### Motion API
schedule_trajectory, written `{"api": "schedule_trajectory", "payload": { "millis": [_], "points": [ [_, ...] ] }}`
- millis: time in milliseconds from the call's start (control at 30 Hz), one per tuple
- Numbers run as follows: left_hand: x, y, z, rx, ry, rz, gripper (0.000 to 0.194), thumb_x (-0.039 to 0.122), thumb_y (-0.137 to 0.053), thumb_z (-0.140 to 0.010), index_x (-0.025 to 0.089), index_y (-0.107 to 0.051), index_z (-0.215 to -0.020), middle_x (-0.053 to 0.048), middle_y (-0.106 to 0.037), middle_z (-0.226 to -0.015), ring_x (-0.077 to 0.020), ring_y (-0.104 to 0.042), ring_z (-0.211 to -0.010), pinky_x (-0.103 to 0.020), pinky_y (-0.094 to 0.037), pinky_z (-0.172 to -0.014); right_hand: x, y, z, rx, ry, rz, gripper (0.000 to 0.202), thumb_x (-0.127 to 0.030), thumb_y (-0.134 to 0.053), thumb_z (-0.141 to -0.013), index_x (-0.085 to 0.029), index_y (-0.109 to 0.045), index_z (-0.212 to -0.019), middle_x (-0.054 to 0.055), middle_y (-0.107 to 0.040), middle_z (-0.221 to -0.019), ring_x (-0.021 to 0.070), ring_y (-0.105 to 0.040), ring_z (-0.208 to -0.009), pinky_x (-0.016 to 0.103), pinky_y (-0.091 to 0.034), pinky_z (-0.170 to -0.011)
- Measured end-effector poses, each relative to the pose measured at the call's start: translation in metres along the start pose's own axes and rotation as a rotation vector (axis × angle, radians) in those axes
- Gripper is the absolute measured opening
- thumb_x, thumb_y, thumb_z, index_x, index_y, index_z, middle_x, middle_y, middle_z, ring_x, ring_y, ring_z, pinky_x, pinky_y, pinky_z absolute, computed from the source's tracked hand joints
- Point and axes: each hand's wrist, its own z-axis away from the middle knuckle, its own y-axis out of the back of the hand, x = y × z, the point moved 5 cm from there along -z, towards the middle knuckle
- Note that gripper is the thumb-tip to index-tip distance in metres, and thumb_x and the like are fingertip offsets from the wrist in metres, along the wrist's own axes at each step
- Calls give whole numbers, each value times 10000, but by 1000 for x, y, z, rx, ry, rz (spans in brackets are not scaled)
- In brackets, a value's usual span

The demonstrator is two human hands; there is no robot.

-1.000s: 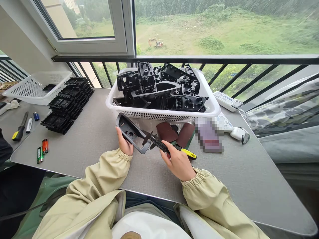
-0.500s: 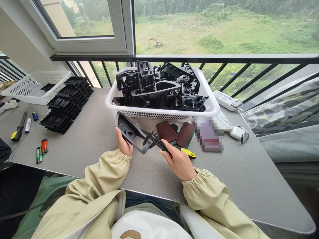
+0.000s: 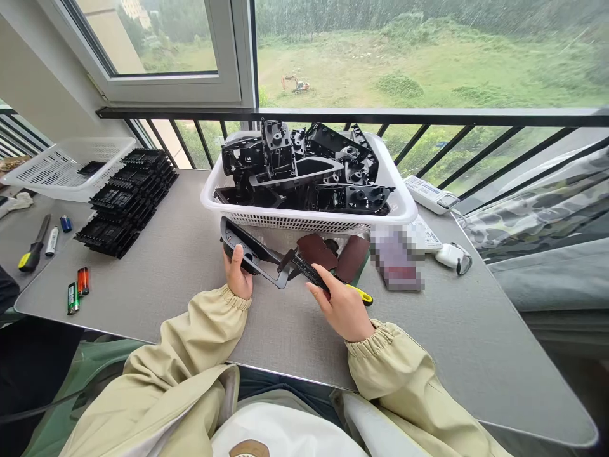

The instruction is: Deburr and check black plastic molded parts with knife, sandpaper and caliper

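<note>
My left hand [image 3: 238,276] is closed round the lower left side of a black plastic trim piece [image 3: 261,249], a long hollow frame held tilted above the table, thumb across its inner side. In my right hand [image 3: 346,308] is a black caliper [image 3: 307,268] with a marked scale. Its jaws sit at the right end of the trim piece; whether they touch it I cannot tell. Beyond my right hand shows a black and yellow handle [image 3: 362,295], the rest of it hidden. Brown sandpaper pieces [image 3: 316,251] lie behind the caliper.
A white basket [image 3: 285,218] heaped with black plastic parts stands at the back. On the left are stacked black parts [image 3: 117,203], another white basket [image 3: 66,181], batteries [image 3: 83,281], a marker [image 3: 52,241] and a yellow-black handled tool [image 3: 32,255]. White boxes [image 3: 431,193] lie right.
The trim piece has tipped in my left hand, so its inner face shows less. My left thumb now reaches across it. The caliper stays near its right end.
</note>
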Motion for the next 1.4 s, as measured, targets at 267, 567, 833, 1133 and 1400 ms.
{"api": "schedule_trajectory", "payload": {
  "millis": [267,567,833,1133,1400],
  "points": [
    [3,-2,4,-22,-66,-89,739,497,-829,-562,316,-564,-1227,-21,-627,-1273,-224,-572,-1189,-313,-485,-939,12,13,-2,203,-173,-30,400,-451,-445,-950,-146,-599,-1157,94,-752,-927,192,-700,-636,281,-529,-578],
    [-12,3,9,-217,-144,-218,747,527,-760,-660,245,-498,-1300,-114,-610,-1285,-253,-517,-1272,-391,-390,-1070,-11,3,-5,13,-81,-449,347,-394,-509,-915,-175,-599,-1169,55,-724,-892,161,-659,-662,254,-535,-605],
    [-22,-13,28,-572,-3,-168,813,320,-827,-630,287,-458,-1354,-113,-570,-1346,-297,-544,-1236,-480,-413,-1060,-12,-11,-9,-7,-168,-586,319,-356,-509,-915,-174,-569,-1170,68,-727,-938,187,-685,-778,286,-551,-695],
    [-11,-31,35,-934,664,179,933,786,-653,-549,273,-539,-1319,-101,-520,-1414,-384,-463,-1296,-543,-394,-1029,15,12,-17,72,-118,-467,288,-368,-556,-877,-173,-589,-1086,56,-718,-884,177,-666,-700,286,-550,-657],
    [-37,-13,36,-743,1055,-28,568,533,-553,-848,78,-643,-1177,-154,-738,-1006,-306,-669,-1033,-419,-434,-980,2,4,-14,-18,-8,-430,318,-345,-514,-915,-173,-584,-1172,97,-715,-1034,206,-694,-869,299,-569,-740]
  ]
}}
